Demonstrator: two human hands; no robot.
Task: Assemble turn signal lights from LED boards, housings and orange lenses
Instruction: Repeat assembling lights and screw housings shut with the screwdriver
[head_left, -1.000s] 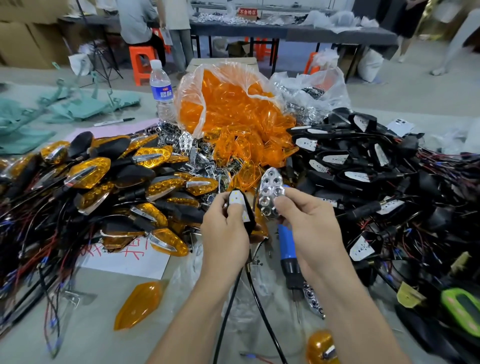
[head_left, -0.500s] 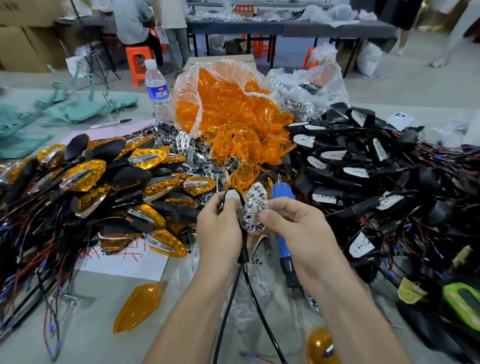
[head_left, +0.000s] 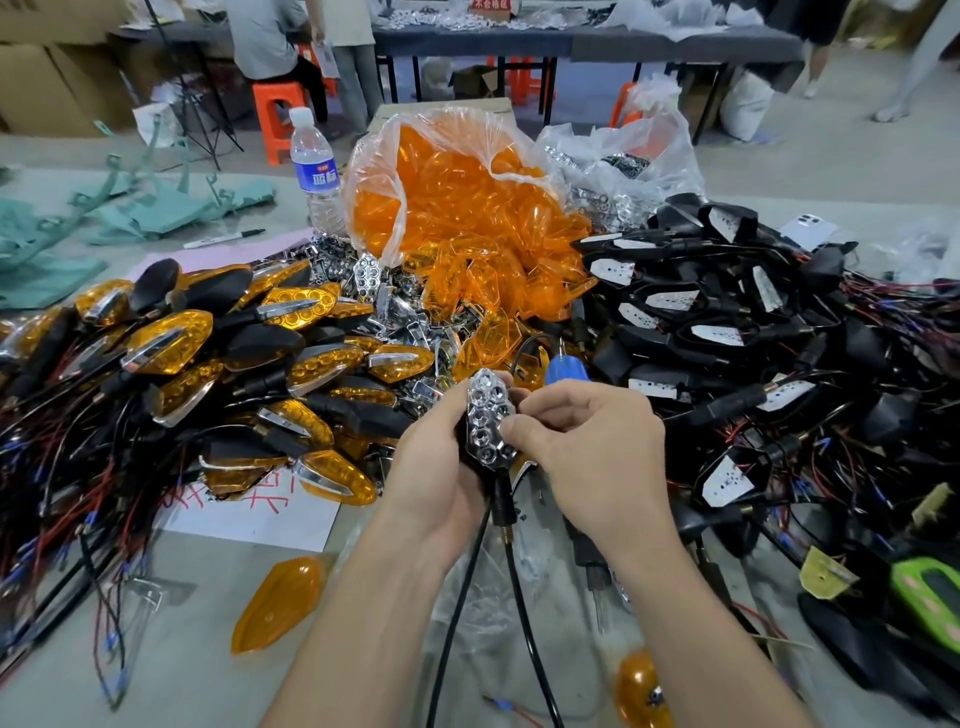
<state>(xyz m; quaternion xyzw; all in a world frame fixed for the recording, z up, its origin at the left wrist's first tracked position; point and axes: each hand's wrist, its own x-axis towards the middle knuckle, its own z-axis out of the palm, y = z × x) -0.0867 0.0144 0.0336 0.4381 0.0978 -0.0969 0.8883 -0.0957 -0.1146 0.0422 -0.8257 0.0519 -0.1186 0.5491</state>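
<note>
Chrome reflector (head_left: 487, 421) sits on the black housing (head_left: 500, 500), held above the worktop (head_left: 208, 660). Left hand (head_left: 436, 467) grips the housing; right hand (head_left: 587, 447) fingers (head_left: 521, 429) pinch the reflector's right edge. Finished lights (head_left: 171, 343) crowd the left, wired housings (head_left: 727, 332) the right; bare worktop lies near-left beside a loose orange lens (head_left: 280, 603).

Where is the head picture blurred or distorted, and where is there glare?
Head view: the chrome reflector in the centre is sharp, with small bright glints; the green object at the lower right is smeared; the wide lens stretches the edges.
</note>
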